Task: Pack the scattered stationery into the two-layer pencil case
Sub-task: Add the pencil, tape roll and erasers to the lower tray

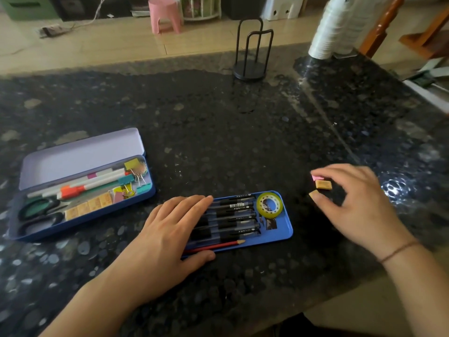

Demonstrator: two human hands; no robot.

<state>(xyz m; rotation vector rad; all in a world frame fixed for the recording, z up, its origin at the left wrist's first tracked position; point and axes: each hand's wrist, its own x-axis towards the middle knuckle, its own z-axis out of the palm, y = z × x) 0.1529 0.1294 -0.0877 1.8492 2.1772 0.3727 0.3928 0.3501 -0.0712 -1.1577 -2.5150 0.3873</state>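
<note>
Speckled dark stone tabletop (218,142), wide bare middle. Open metal pencil case (80,190) sat left, lid up, full. Flat blue tray (279,233) of pens lay near front edge, left hand (170,234) flat on it. Right hand (359,205) hovered, fingers spread, over small tan erasers (323,184).

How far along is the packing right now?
Mostly done. The open case already holds markers, scissors, clips and erasers; the blue tray beside it holds black pens, a red pencil and a tape roll. In hand: the left hand steadies the tray while the right hand reaches over small erasers on the counter. Left: those erasers, then seating the tray and closing.
</note>
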